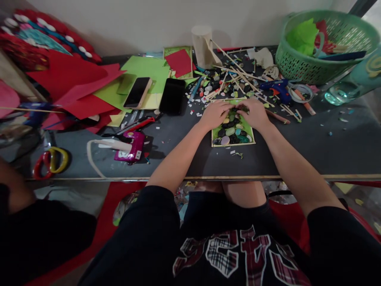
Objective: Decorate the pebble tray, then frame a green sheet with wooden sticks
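Note:
A green panel [250,134] edged with thin sticks lies flat on the dark table, with smooth pebbles [230,131] in black, green, white and pale purple covering much of it. Over the panel's far left part is my left hand [216,114], its fingers bent together and reaching down among the pebbles. My right hand [253,113] faces it from the far right part, thumb and fingers closed near a dark pebble. The fingertips almost meet, and whatever they hold is hidden.
Loose sticks [235,75] and pebbles are heaped beyond the panel, beside a blue glue gun [276,89]. Two phones [172,95], red paper [74,87], a purple power adapter [130,147] and scissors [50,161] lie leftward. A green basket [312,65] stands far right. Another person's arm [14,186] shows at left.

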A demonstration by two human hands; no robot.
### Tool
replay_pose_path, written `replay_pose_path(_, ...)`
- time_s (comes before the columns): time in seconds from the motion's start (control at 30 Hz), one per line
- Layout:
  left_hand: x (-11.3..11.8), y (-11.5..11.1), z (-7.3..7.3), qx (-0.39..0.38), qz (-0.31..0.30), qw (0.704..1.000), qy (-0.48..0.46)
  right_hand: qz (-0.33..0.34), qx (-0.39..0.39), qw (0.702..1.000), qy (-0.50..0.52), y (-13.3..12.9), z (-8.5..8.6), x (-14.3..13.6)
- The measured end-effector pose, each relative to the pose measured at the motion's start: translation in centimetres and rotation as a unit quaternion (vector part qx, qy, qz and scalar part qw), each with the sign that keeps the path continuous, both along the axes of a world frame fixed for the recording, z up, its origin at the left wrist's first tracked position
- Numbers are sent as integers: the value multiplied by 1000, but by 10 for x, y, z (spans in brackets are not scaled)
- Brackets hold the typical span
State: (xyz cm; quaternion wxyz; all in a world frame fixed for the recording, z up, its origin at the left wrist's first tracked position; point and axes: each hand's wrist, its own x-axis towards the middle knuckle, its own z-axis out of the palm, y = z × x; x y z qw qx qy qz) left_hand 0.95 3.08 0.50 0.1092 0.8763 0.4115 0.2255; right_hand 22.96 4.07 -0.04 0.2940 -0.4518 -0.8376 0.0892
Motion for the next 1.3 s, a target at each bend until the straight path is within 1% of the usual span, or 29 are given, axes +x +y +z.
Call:
replay_pose_path(0.13,0,0,0,-3,-2,1000,-13,1,2,1000,-6,-3,2,-2)
replay_pose_path(0.2,0,0,0,2,-1,1000,-13,7,12,1000,-18,-5,10,0)
replay_pose_path(0.23,0,-1,0,5,-1,1000,-11,0,24,999,-26,-5,16,2)
replay_pose_path(0.27,0,-1,0,6,-1,1000,-8,-22,41,998,-33,-6,24,7)
replay_pose_path(0.3,0,-2,0,8,-1,1000,-6,-62,62,995,-39,-6,32,13)
replay_pose_path(0.33,0,-2,0,8,0,1000,-4,-127,82,988,-38,-5,40,21)
replay_pose_path(0.37,0,-3,0,8,1,1000,-4,-206,95,973,-41,-4,47,32)
replay_pose_path(0.4,-1,-3,0,7,2,1000,-4,-287,96,952,-52,-2,52,44)
replay_pose_path(0.43,-1,-3,0,7,2,1000,-4,-374,85,921,-68,2,55,57)
replay_pose_path(0.47,-1,-2,0,6,2,1000,-4,-462,60,881,-82,6,55,70)
replay_pose_path(0.53,-1,-2,-1,5,2,1000,0,-568,-20,817,-98,17,49,95)
replay_pose_path(0.57,-1,-2,-1,4,2,1000,2,-584,-40,805,-95,23,44,105)
replay_pose_path(0.6,-1,-2,-1,4,3,1000,3,-583,-40,806,-93,28,40,113)
replay_pose_path(0.67,-1,-2,0,0,7,1000,4,-614,-12,786,-76,34,34,122)
replay_pose_path(0.73,-2,-3,0,-3,17,1000,6,-636,9,769,-70,35,36,120)
replay_pose_path(0.77,-2,-4,0,-2,22,1000,7,-635,15,769,-71,32,40,115)
replay_pose_path(0.8,-2,-4,0,1,27,1000,6,-628,22,775,-70,28,44,107)
replay_pose_path(0.83,-2,-4,-1,8,31,999,3,-602,39,794,-70,23,49,98)
replay_pose_path(0.9,-3,-4,-2,28,41,999,-10,-511,81,855,-34,10,55,74)
replay_pose_path(0.93,-3,-4,-3,38,48,998,-19,-448,91,889,-24,4,56,61)
replay_pose_path(0.97,-3,-4,-4,46,56,997,-31,-378,84,922,-22,-1,54,48)
replay_pose_path(1.0,-3,-5,-4,53,65,995,-44,-289,74,954,-27,-6,52,35)
replay_pose_path(1.03,-3,-6,-4,58,74,994,-59,-195,69,978,-32,-11,48,24)
replay_pose_path(1.07,-3,-8,-3,61,80,992,-74,-129,70,989,-30,-14,43,14)
replay_pose_path(1.1,-2,-11,-2,64,84,991,-88,-81,73,994,-27,-17,39,5)
replay_pose_path(1.13,-2,-14,-1,64,84,989,-100,-47,76,996,-23,-19,35,-1)
replay_pose_path(1.2,1,-22,4,61,81,988,-113,-11,78,997,-18,-23,30,-10)
replay_pose_path(1.3,5,-30,10,60,82,989,-108,14,77,997,-29,-28,31,-16)
